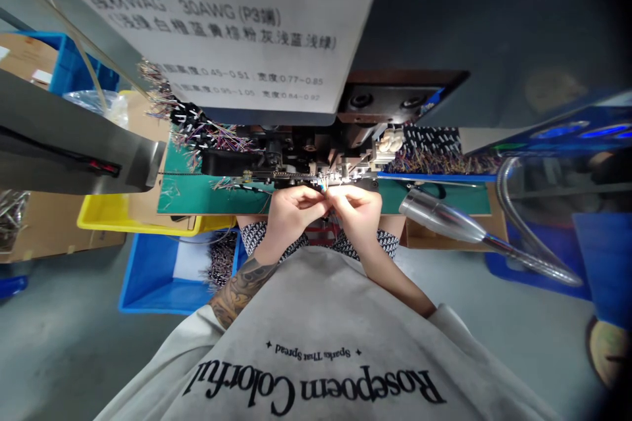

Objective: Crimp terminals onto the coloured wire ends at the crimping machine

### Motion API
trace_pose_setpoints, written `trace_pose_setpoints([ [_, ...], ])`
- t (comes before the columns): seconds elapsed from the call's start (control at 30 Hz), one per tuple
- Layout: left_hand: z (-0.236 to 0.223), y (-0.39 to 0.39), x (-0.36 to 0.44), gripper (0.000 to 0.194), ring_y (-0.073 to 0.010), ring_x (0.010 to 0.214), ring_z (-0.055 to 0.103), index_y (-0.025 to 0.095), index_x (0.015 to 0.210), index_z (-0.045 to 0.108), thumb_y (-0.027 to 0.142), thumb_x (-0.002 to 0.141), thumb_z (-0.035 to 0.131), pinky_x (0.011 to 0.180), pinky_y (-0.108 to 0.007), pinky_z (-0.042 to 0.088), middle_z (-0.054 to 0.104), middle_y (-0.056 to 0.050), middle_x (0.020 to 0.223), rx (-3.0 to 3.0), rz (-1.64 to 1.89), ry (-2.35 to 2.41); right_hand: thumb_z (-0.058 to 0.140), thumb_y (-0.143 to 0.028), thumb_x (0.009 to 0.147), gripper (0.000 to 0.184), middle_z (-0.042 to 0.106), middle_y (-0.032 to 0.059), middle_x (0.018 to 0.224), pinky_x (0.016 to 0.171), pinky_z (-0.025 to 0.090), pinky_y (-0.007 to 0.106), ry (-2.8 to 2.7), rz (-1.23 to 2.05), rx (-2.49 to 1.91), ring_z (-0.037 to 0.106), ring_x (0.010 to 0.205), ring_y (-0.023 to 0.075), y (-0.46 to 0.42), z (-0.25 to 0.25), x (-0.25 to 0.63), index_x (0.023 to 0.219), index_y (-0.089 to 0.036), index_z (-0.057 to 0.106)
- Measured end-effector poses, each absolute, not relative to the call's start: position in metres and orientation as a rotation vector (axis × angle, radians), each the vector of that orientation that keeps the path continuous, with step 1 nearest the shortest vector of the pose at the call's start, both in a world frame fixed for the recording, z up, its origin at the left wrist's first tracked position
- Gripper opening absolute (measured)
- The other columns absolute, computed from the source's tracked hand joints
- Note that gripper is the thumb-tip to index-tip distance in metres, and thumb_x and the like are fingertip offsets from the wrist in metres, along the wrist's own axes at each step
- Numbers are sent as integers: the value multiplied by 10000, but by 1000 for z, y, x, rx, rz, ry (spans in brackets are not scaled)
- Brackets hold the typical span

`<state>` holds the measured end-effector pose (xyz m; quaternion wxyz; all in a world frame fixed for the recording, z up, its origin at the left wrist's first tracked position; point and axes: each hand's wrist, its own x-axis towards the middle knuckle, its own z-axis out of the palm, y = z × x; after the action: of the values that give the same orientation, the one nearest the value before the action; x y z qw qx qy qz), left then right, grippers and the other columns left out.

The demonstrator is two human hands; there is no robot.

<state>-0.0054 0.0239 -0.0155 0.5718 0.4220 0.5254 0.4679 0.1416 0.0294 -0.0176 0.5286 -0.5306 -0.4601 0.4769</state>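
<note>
Thin coloured wires (324, 187) stick up between my two hands, at the working point of a crimping machine (316, 151). My left hand (291, 216) pinches them from the left with thumb and forefinger. From the other side my right hand (359, 212) pinches the same small bunch, its fingertips almost touching those of the left. The wire tips reach under bright light at the machine's tooling; which wire sits in it is too small to tell. A narrow metal terminal strip (217, 174) runs into the tooling from the left. Any cable below the fingers is mostly hidden.
Bundles of stripped wires (212, 131) lie left of the machine, and more cables (439, 151) fill a tray at right. A lamp on a flexible neck (442, 216) points in from the right. A yellow bin (99, 214) and a blue bin (148, 276) stand at left.
</note>
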Motion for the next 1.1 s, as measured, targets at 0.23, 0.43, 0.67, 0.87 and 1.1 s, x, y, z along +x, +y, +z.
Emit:
trace_pose_setpoints([
  [0.23, -18, 23, -7, 140, -166, 656, 772, 188, 780, 772, 274, 744, 875, 625, -269, 661, 802, -13, 750, 977, 1087, 1221, 739, -360, 847, 236, 580, -32, 536, 504, 438, 261, -1081, 1134, -1301, 457, 508, 101, 29, -19, 141, 671, -203, 756],
  [0.43, -17, 21, -2, 143, -161, 694, 766, 187, 804, 785, 267, 738, 883, 664, -265, 657, 816, -26, 801, 1033, 1119, 1275, 724, -365, 913, 451, 426, -46, 495, 484, 363, 272, -1080, 1144, -1268, 373, 497, 93, 29, -17, 139, 530, -202, 551],
  [0.67, -16, 20, 0, 155, -172, 712, 762, 193, 799, 782, 314, 765, 873, 683, -285, 658, 808, -28, 799, 1042, 1129, 1291, 731, -416, 934, 423, 391, -53, 484, 478, 306, 291, -1041, 1172, -1282, 328, 490, 102, 32, -23, 140, 581, -212, 619],
  [0.87, -20, 20, -3, 175, -168, 721, 764, 192, 814, 767, 350, 830, 841, 692, -277, 660, 791, -22, 799, 1026, 1120, 1277, 739, -447, 927, 329, 419, -59, 489, 488, 327, 282, -1021, 1200, -1298, 345, 490, 99, 32, -23, 139, 702, -207, 758],
  [1.1, -18, 20, -3, 179, -173, 709, 761, 185, 808, 753, 345, 823, 832, 693, -296, 671, 781, -22, 790, 1014, 1124, 1282, 750, -425, 913, 312, 435, -59, 486, 493, 342, 267, -1013, 1197, -1286, 352, 491, 89, 32, -23, 140, 704, -196, 786],
])
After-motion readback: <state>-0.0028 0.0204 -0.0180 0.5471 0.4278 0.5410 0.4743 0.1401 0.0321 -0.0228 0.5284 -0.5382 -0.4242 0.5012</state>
